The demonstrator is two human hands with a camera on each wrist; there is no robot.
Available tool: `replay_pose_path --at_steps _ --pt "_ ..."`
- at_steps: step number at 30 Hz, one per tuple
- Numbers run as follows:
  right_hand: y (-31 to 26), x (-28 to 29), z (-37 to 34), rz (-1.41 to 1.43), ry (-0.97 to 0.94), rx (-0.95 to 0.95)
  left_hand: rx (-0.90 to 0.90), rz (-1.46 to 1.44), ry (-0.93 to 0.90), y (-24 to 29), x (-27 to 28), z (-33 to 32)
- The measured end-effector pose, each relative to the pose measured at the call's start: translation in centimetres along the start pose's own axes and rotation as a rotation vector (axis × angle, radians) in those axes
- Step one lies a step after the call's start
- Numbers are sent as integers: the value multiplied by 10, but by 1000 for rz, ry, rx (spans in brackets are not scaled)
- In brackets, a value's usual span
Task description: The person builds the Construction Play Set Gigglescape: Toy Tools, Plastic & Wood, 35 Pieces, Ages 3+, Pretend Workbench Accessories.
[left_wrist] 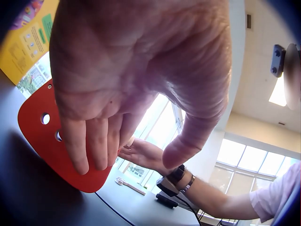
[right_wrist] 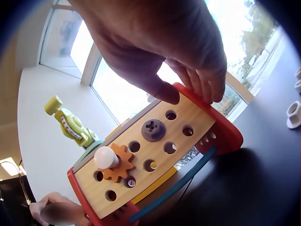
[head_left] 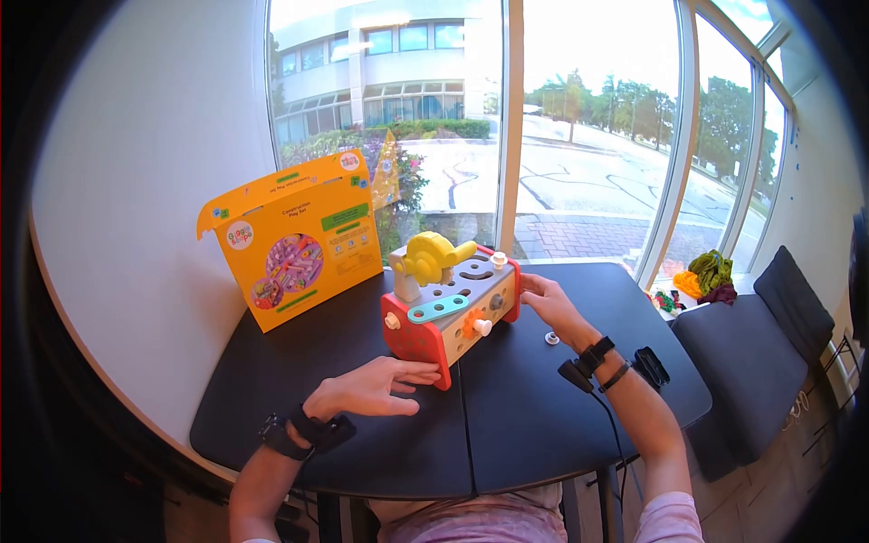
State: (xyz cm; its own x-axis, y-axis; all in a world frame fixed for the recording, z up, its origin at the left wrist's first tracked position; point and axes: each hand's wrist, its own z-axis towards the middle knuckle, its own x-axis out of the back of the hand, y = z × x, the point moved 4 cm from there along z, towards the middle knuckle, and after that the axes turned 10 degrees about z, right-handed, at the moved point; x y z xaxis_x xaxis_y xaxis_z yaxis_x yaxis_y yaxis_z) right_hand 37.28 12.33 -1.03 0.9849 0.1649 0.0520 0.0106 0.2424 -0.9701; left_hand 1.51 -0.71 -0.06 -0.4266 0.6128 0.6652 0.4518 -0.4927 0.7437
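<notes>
A wooden toy workbench [right_wrist: 153, 172] with red end panels [left_wrist: 42, 141] stands on the black table. Its front carries an orange gear [right_wrist: 123, 162] under a white bolt [right_wrist: 106, 157] and a grey cross-slot screw [right_wrist: 153, 130]. On top sit a yellow toy piece [head_left: 433, 258] and a light-blue strip with holes [head_left: 437, 309]. My left hand [head_left: 376, 385] rests straight fingers against the near-left red panel, thumb held apart. At the far-right end my right hand [head_left: 550, 306] grips the other panel, its thumb over the wooden front's top edge and its fingers along the outer side.
A yellow play-set box [head_left: 312, 226] stands at the back left. Right of the bench lie a small white nut [head_left: 551, 338] and a black case [head_left: 651, 366]. A dark chair [head_left: 747, 353] stands beyond the table's right edge, and tall windows line the back.
</notes>
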Motion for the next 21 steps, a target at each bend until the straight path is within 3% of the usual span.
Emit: replay_pose_path --at_steps 11,17,21 --pt "-18 16 -9 -94 37 -104 -24 87 20 3 3 -3" --pt "-23 49 -17 -85 62 -128 -26 174 125 21 14 -14" --pt "-23 52 -24 -77 94 -124 -98 385 534 49 32 -13"
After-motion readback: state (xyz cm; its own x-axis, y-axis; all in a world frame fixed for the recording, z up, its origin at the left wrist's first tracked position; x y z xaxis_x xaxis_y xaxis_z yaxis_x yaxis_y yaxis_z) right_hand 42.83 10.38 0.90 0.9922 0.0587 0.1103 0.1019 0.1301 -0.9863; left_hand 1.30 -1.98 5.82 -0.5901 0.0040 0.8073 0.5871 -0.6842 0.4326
